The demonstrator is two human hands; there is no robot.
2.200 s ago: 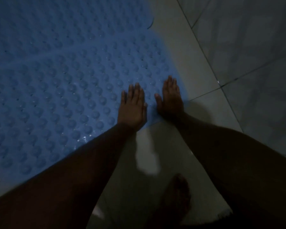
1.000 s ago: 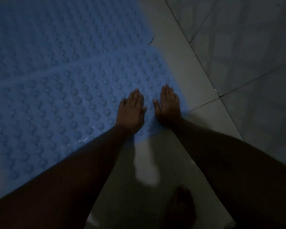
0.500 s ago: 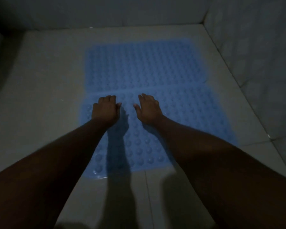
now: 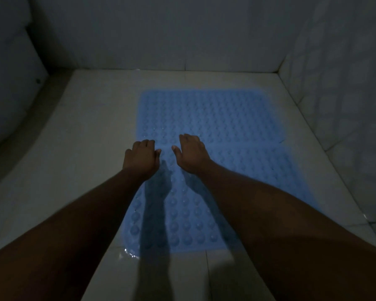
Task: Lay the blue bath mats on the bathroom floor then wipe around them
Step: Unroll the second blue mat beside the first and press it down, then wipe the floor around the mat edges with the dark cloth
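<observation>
Two blue bath mats with raised bumps lie flat on the pale tiled floor, end to end. The far mat (image 4: 215, 114) reaches toward the back wall. The near mat (image 4: 248, 177) runs back toward me, and their seam crosses just beyond my fingers. My left hand (image 4: 141, 158) hovers over the near mat's left edge, fingers loosely curled and holding nothing. Beside it, my right hand (image 4: 191, 154) is over the near mat close to the seam, fingers relaxed and empty. Whether either hand touches the mat I cannot tell. The room is dim.
Tiled walls close the space at the back (image 4: 182, 35) and on the right (image 4: 345, 83). A curved pale fixture (image 4: 7, 88) stands at the left. Bare floor tiles (image 4: 74, 137) lie left of the mats, with wet glints by the near mat's front corner (image 4: 128, 254).
The view has pulled back and up from the mat's near right corner, now taking in both mats. My hands left that corner and are now over the seam, fingers more curled.
</observation>
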